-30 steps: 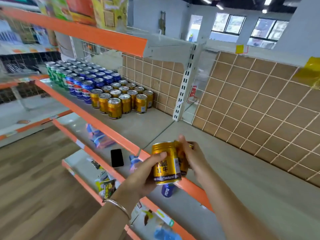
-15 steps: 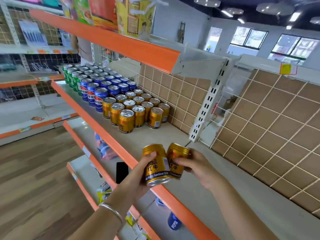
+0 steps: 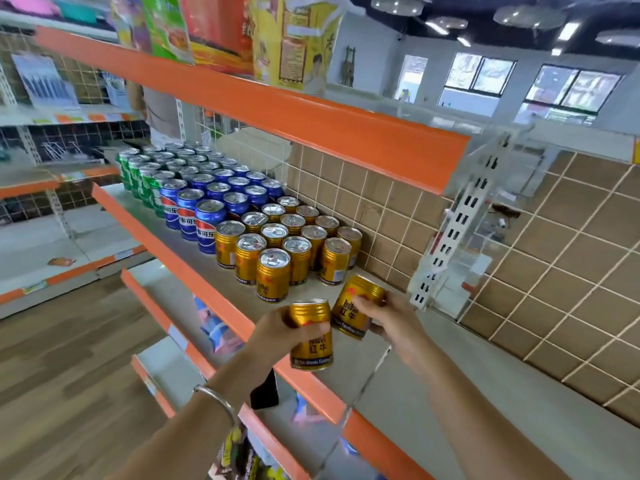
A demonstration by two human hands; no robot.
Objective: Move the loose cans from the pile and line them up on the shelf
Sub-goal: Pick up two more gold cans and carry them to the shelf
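Observation:
My left hand point(image 3: 277, 332) grips an upright gold can point(image 3: 311, 341) over the orange front edge of the shelf point(image 3: 398, 375). My right hand point(image 3: 388, 318) holds a second gold can point(image 3: 356, 313), tilted, just right of the first and close to it. Both cans hang a short way in front of the lined-up gold cans point(image 3: 277, 251) that stand in rows on the shelf. Behind those stand rows of blue cans point(image 3: 207, 209) and green cans point(image 3: 145, 178).
An orange-edged upper shelf point(image 3: 277, 109) with snack bags overhangs the cans. A white slotted upright point(image 3: 446, 237) splits the shelf bay; the brown grid back panel point(image 3: 554, 254) runs behind. Lower shelves hold a black phone point(image 3: 265, 393) and packets. Wood floor lies to the left.
Both hands with their cans have moved up and forward toward the lined-up gold cans, and my view has drawn closer to the shelf.

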